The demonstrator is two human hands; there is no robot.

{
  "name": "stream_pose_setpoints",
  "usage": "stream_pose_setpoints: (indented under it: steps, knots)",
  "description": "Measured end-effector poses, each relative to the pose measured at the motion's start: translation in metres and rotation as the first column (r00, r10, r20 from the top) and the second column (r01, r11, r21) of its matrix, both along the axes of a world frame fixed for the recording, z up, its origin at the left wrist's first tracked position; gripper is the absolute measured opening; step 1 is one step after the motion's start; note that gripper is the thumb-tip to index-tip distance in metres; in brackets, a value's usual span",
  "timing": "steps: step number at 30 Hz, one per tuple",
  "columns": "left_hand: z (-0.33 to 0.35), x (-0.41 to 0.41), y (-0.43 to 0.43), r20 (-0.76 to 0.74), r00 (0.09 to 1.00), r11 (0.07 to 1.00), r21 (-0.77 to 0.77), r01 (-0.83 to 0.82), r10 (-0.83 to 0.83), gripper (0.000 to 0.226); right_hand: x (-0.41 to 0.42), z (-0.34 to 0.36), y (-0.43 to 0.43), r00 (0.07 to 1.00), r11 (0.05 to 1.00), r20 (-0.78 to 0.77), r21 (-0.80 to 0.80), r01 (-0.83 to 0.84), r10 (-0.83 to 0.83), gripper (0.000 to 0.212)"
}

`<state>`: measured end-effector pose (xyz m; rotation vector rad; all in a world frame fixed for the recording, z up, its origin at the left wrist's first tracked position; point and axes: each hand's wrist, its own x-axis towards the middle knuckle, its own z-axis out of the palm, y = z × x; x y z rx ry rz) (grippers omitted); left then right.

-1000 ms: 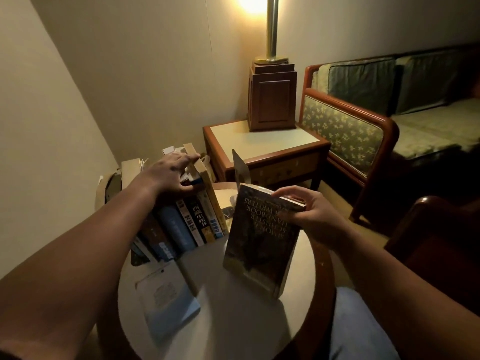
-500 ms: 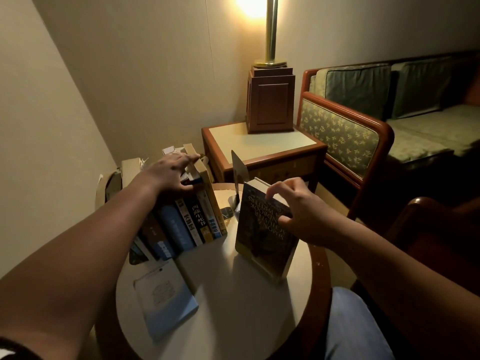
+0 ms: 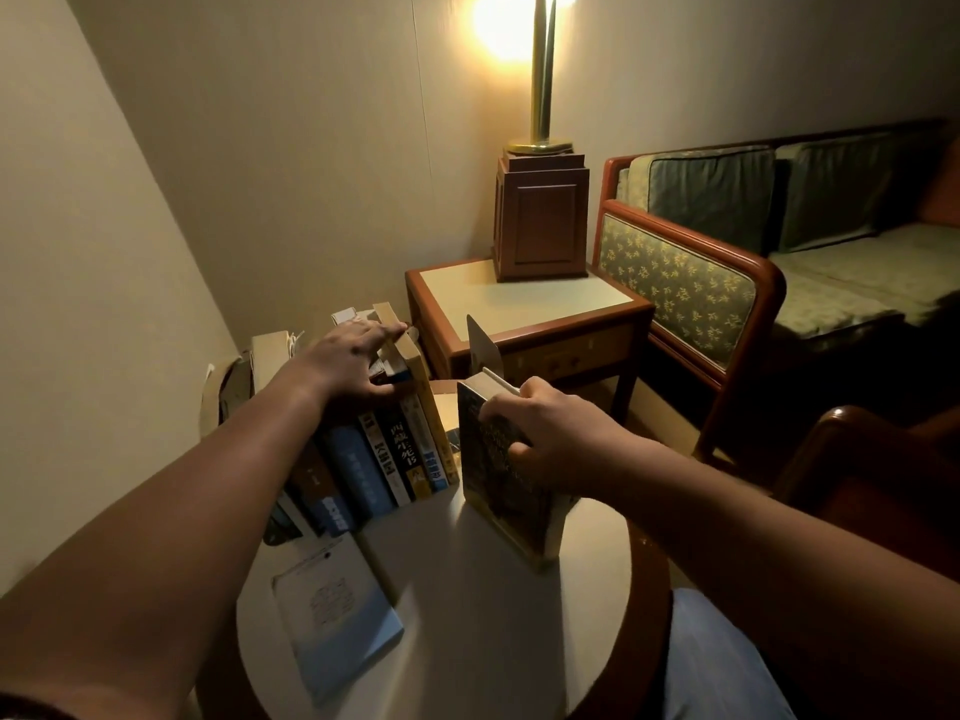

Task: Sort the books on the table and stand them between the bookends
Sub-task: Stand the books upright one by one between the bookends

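A row of several books [image 3: 384, 459] stands leaning left on the round table [image 3: 467, 641]. My left hand [image 3: 353, 361] lies flat on their top edges, pressing them. A dark paperback [image 3: 504, 485] stands upright on the table to the right of the row, a gap between them. My right hand [image 3: 550, 439] grips its top and right side. A thin bookend [image 3: 480, 345] rises just behind the paperback. A light blue book [image 3: 332, 621] lies flat near the table's front left. The left bookend is hidden behind the row.
A square side table [image 3: 524, 304] with a wooden lamp base [image 3: 540, 220] stands behind the round table. A green upholstered sofa [image 3: 727, 272] fills the right. A dark chair arm [image 3: 872, 449] sits at the right, near my forearm. The wall runs close on the left.
The paperback has gone from tilted and raised to standing upright on the table, closer to the bookend. My right hand shifted onto its top. My left hand stayed on the row.
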<state>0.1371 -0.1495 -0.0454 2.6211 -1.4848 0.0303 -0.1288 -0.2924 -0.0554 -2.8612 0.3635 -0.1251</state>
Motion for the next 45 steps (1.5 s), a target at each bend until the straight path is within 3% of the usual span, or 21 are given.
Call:
stream_pose_setpoints:
  steps: [19, 28, 33, 36, 39, 45]
  knots:
    - [-0.004, 0.006, 0.000, -0.011, 1.000, 0.999, -0.031, 0.018, -0.018, 0.092, 0.107, 0.006, -0.002, 0.993, 0.998, 0.115, -0.047, 0.040, -0.034, 0.039]
    - [-0.005, 0.007, -0.001, 0.003, 0.999, 0.999, -0.034, 0.041, -0.041, 0.091, 0.151, -0.001, -0.021, 0.986, 0.992, 0.115, 0.035, 0.121, -0.124, 0.031]
    - [-0.005, 0.006, -0.001, 0.008, 0.999, 0.999, -0.037, 0.038, -0.038, 0.091, 0.152, -0.003, -0.019, 0.969, 0.970, 0.120, 0.141, 0.200, -0.217, 0.052]
    - [-0.007, 0.006, 0.000, 0.001, 1.000, 0.999, -0.042, 0.027, -0.027, 0.091, 0.151, -0.008, -0.016, 0.954, 0.899, 0.126, 0.387, 0.204, -0.271, 0.053]
    - [-0.008, 0.008, 0.001, -0.003, 1.000, 0.999, -0.043, 0.027, -0.027, 0.091, 0.144, -0.020, -0.016, 0.953, 0.752, 0.158, 0.652, 0.095, -0.258, 0.049]
    - [-0.005, 0.004, 0.001, -0.006, 1.000, 0.999, -0.049, 0.021, -0.022, 0.089, 0.116, -0.078, -0.016, 0.952, 0.454, 0.231, 0.883, -0.118, -0.201, 0.068]
